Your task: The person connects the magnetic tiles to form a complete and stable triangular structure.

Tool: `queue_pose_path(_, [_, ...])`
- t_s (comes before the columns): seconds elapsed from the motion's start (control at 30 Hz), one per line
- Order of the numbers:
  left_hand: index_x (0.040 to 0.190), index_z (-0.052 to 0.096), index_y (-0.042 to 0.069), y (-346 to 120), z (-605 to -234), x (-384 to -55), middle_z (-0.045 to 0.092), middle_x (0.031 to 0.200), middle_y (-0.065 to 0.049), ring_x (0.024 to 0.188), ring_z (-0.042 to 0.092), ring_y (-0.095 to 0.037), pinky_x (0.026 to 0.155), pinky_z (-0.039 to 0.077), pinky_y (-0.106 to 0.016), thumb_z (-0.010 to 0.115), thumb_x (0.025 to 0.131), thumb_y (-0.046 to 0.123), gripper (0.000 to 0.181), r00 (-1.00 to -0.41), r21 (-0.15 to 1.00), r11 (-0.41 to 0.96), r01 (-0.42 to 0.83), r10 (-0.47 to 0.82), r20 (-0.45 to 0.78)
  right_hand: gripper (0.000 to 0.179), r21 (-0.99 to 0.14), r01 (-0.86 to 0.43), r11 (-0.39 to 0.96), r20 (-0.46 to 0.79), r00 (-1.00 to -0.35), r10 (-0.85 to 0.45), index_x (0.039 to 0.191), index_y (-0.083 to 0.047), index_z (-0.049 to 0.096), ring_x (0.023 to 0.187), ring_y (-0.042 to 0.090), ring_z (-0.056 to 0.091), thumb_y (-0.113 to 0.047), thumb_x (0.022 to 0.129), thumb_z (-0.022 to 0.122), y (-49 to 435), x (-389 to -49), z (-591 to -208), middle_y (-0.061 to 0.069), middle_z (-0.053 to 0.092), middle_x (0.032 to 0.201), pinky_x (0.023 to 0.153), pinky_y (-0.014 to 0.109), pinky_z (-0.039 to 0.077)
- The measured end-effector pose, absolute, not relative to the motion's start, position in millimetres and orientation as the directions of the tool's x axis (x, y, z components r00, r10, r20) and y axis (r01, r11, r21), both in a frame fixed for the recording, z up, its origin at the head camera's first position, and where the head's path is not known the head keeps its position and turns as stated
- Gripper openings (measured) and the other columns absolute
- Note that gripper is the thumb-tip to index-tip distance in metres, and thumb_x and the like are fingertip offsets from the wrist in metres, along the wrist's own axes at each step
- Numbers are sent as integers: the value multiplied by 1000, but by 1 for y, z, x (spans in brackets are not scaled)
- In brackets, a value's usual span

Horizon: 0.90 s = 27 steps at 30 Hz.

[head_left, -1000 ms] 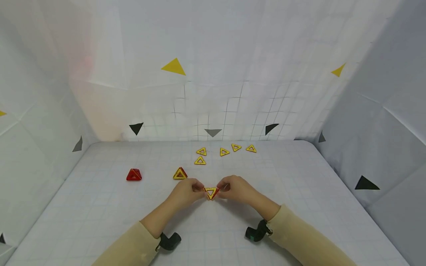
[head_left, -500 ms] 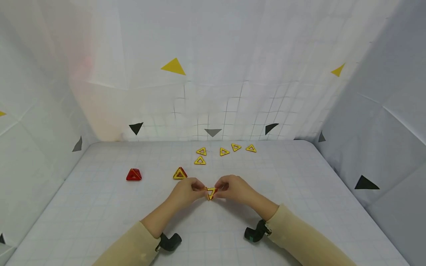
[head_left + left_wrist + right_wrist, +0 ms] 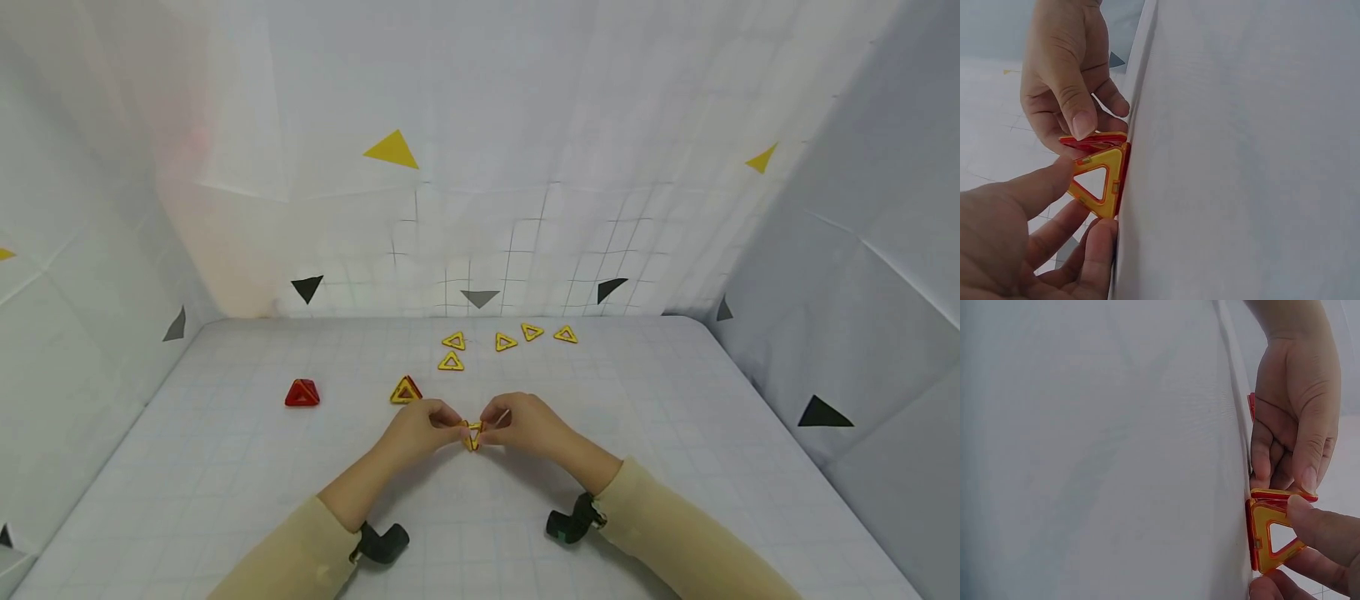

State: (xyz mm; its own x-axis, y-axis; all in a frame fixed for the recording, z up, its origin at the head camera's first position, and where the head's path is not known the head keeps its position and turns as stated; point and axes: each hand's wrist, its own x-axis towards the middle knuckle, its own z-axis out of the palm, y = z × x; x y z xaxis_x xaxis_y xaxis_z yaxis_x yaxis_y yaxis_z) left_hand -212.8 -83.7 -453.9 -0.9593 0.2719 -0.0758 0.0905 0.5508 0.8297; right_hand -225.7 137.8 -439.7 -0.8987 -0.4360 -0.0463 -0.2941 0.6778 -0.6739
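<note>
From where I stand, the head view shows the left hand (image 3: 420, 433) and right hand (image 3: 531, 429) pinching a small yellow-and-red triangular-panelled piece (image 3: 472, 442) between them, mid-desk. Clockwise from that piece, a glossy red pyramid (image 3: 302, 394) sits between nine and ten o'clock, a yellow-and-red pyramid (image 3: 406, 392) at ten, and five flat, hollow yellow triangles (image 3: 452, 362) spread from eleven to half past one. The desk (image 3: 480, 542) wears a white, faintly gridded covering; creased white sheeting (image 3: 480, 100) hangs around, printed with yellow, grey and black triangles. The left wrist view shows translucent yellow plastic, red-edged, round a triangular opening, the left hand at eight o'clock. In the right wrist view, the right hand's thumb presses the piece from four o'clock.
</note>
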Motion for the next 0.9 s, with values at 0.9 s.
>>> queue_pose_path(0.9, [92, 74, 16, -83, -453, -216, 69, 87, 7, 85, 62, -11, 79, 51, -35, 79, 86, 40, 26, -946, 824, 555, 118, 316, -78, 20, -713, -341, 613, 7, -877, -481, 90, -14, 73, 74, 7, 64, -25, 80, 86, 136, -228, -444, -8, 70, 85, 64, 26, 53])
